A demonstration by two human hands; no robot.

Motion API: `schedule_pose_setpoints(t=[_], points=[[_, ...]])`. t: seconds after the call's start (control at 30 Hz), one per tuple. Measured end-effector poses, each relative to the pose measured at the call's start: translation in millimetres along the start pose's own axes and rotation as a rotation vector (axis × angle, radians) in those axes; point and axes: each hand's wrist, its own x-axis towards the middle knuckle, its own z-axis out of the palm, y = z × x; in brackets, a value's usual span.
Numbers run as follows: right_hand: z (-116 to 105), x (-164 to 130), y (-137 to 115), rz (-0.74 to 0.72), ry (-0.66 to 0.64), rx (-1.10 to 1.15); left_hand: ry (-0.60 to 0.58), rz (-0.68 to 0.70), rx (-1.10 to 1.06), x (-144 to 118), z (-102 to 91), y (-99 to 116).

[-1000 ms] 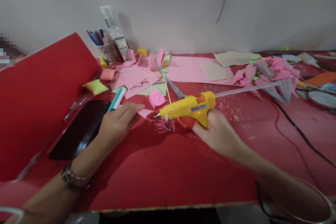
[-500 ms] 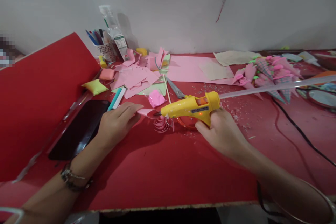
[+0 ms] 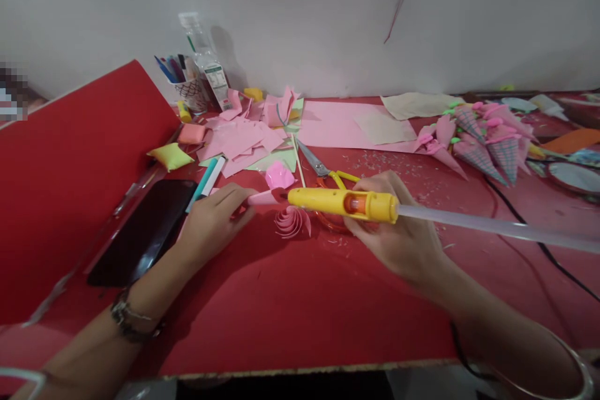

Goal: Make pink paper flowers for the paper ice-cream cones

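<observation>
My left hand pinches a small rolled piece of pink paper above the red tabletop. My right hand is wrapped round a yellow glue gun, whose dark nozzle meets the open end of the pink paper. A long clear glue stick sticks out of the gun's back end toward the right. Just below the nozzle lies a curled, fringed pink paper strip. Scissors with yellow and orange handles lie behind the gun, partly hidden by it.
A phone and markers lie left, beside a raised red board. Pink paper pieces, a pen cup and a bottle stand behind. Paper cones and a black cord are at right.
My right hand has rolled the glue gun so its top slot faces me, and the glue stick's far end has swung down. The rolled paper has tilted slightly in my left hand.
</observation>
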Motion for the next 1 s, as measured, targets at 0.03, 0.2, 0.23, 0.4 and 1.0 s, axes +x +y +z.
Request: schedule_pose_setpoints(t=[0.03, 0.2, 0.23, 0.4, 1.0], points=[[-0.4, 0.2, 0.0, 0.009, 0.004, 0.000, -0.015, -0.002, -0.014, 0.0, 0.1, 0.0], [-4.3, 3.7, -1.2, 0.078, -0.026, 0.046, -0.023, 0.032, -0.105, -0.6, -1.3, -0.1], [-4.8, 4.3, -1.3, 0.089, -0.035, 0.059, -0.026, 0.038, -0.111, -0.7, -1.9, -0.2], [-3.8, 3.4, -1.1, 0.092, -0.067, 0.102, -0.043, 0.087, -0.108, 0.0, -4.4, -2.1], [1.2, -1.9, 4.5, -0.025, -0.129, 0.008, -0.234, 0.025, -0.229, 2.1, -3.1, -4.4]])
